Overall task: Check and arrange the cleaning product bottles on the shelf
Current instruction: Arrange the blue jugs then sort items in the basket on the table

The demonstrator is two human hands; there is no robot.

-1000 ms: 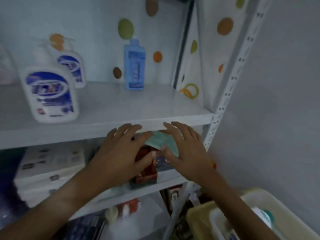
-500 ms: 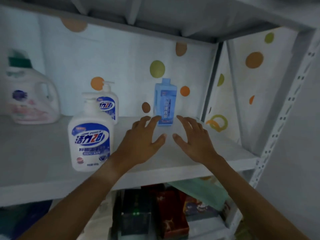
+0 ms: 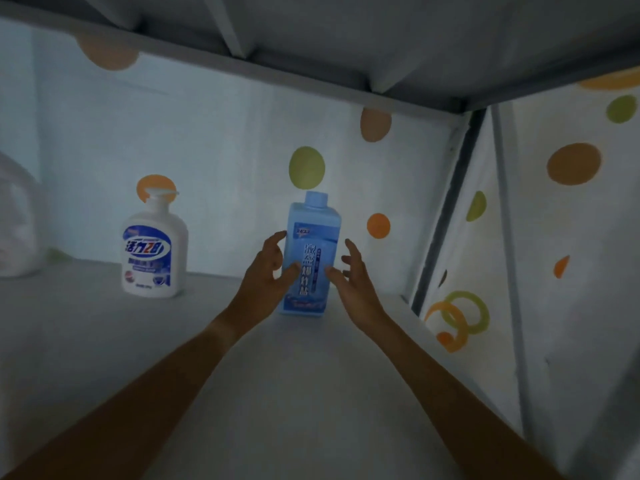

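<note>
A tall blue rectangular bottle [image 3: 312, 233] with a blue cap stands upright near the back of the white shelf [image 3: 277, 393]. My left hand [image 3: 263, 277] is at the bottle's left side, fingers spread and curved, thumb against its front label. My right hand [image 3: 355, 280] is at the bottle's right side, fingers spread, thumb close to the label, the other fingers a little apart from it. Neither hand is closed round the bottle. A white pump bottle [image 3: 154, 251] with a blue label stands upright to the left, apart from both hands.
A large white jug [image 3: 17, 233] shows partly at the far left edge. The shelf above [image 3: 311, 39] hangs low overhead. A dark upright post [image 3: 445, 230] and a dotted side panel [image 3: 554, 237] close the right side. Dotted paper covers the back wall.
My view has risen from the lower shelf to this shelf and moved closer. Both hands have reached forward from the shelf's front edge to either side of the blue bottle.
</note>
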